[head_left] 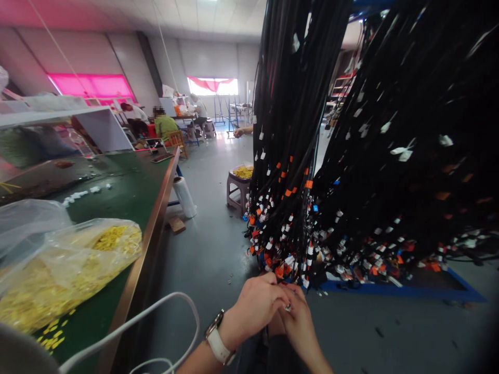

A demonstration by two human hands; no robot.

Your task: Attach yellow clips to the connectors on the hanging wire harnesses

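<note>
My left hand (255,306), with a white-strapped watch (217,340) on its wrist, and my right hand (298,319) meet low in the middle of the view, fingers curled together in a pinch. They close on the lower end of a hanging bundle of black wire harnesses (296,156), whose tips carry white and orange connectors (286,259). What exactly sits between the fingers is hidden. A small shiny piece shows at the right hand's fingers.
A green workbench (132,192) runs along the left with clear bags of yellow parts (74,265) and a white cable (156,311). A stool holding yellow parts (239,182) and a white roll (184,196) stand on the grey floor. People sit far back.
</note>
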